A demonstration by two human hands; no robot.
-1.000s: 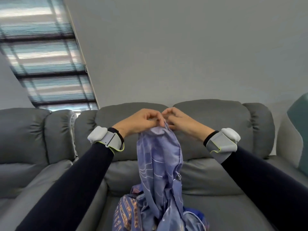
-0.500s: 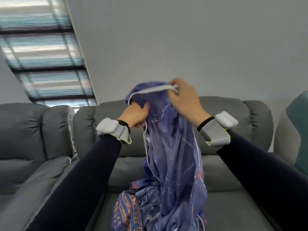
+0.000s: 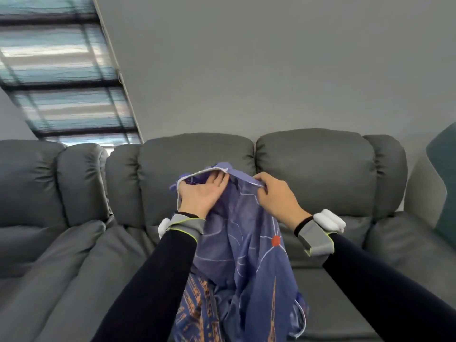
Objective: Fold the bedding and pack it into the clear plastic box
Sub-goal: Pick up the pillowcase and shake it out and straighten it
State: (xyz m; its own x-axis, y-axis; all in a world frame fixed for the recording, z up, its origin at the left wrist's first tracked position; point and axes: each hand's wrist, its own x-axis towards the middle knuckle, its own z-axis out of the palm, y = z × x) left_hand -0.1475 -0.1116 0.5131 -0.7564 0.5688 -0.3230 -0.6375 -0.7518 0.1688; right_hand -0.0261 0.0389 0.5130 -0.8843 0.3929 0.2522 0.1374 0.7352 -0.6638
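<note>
A blue-purple patterned piece of bedding [image 3: 246,257] with white lines and orange marks hangs in front of me, its lower part bunched on the sofa seat. My left hand [image 3: 199,196] reaches into the white-edged opening at the top, palm toward me, fingers fairly straight inside the cloth. My right hand [image 3: 276,198] pinches the hem of that opening and holds it up. The clear plastic box is not in view.
A grey padded sofa [image 3: 318,169] fills the space ahead, with a second grey seat [image 3: 37,183] at the left. A teal cushion [image 3: 444,183] shows at the right edge. A window with blinds [image 3: 61,70] is at the upper left.
Both hands have come down from the raised position. My left hand has turned and slid into the opening of the bedding, while my right hand keeps its pinch on the hem.
</note>
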